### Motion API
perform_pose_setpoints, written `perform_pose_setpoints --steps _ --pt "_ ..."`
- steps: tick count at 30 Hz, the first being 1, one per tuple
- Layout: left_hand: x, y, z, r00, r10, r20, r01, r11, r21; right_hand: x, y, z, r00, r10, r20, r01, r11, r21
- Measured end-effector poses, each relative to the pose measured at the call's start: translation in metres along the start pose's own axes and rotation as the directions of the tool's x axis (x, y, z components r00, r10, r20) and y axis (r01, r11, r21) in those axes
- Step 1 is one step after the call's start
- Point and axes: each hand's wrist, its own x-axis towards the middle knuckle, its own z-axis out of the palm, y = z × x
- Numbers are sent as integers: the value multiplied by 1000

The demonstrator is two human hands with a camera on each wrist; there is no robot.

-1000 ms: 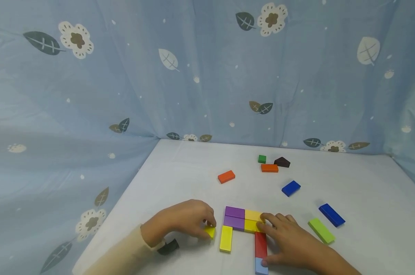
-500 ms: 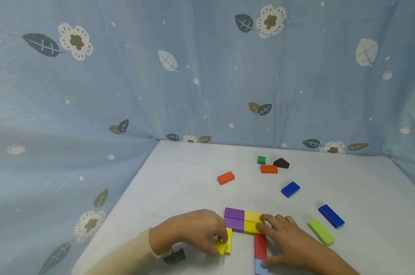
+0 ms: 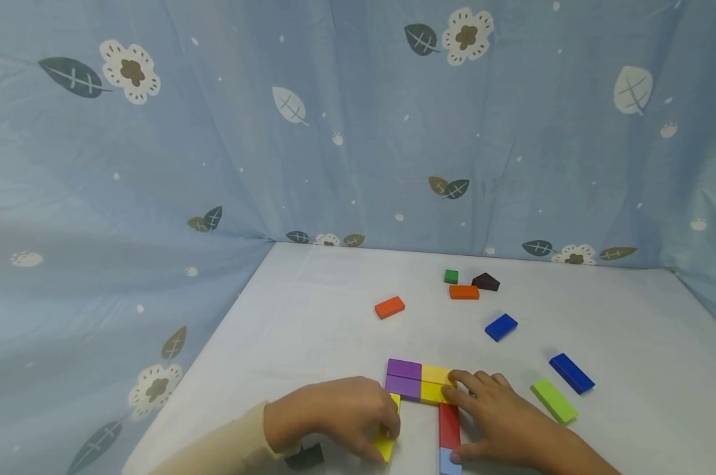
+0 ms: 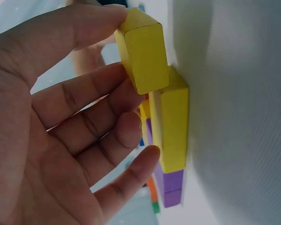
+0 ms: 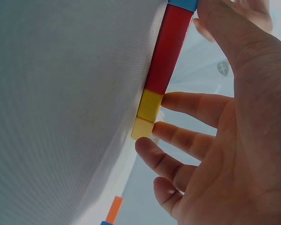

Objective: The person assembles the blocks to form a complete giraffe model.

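My left hand (image 3: pixel 352 414) pinches a yellow block (image 4: pixel 145 56) between thumb and fingertips, at the near end of another yellow block (image 4: pixel 174 126) that lies on the table. Beyond that one, two purple blocks (image 3: pixel 403 380) lie side by side, followed on the right by a light yellow block (image 3: pixel 436 375) and a deeper yellow block (image 3: pixel 431 392). A red block (image 3: pixel 449 425) and a light blue block (image 3: pixel 449 463) run toward me from there. My right hand (image 3: pixel 500 419) rests along this right side, fingertips at the yellow blocks and thumb at the light blue one.
Right of my right hand lie a lime green block (image 3: pixel 554 400) and two dark blue blocks, the nearer one (image 3: pixel 571 373) just behind it. Farther back are two orange blocks, one at left (image 3: pixel 390 307), a small green block (image 3: pixel 451 276) and a dark brown block (image 3: pixel 485 282). A patterned curtain (image 3: pixel 358 132) borders the table.
My left hand has carried its yellow block right and toward me, to the near end of the lying yellow block. The right hand keeps its place.
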Motion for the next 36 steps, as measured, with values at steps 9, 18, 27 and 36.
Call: perform_pose_setpoints --steps 9,18,27,36 --pt "4 -3 10 999 46 4 -46 996 79 -1 -1 0 1000 -1 -1 1 1000 4" --pt "5 -5 11 1000 24 -10 -23 994 105 0 0 0 1000 15 1 -15 1000 7" --pt "-1 -16 6 994 -28 -107 30 999 19 -1 0 0 1000 -5 -9 5 1000 2" --pt "-3 -28 13 989 -133 -66 135 990 30 -1 1 0 1000 -16 -15 16 1000 -11"
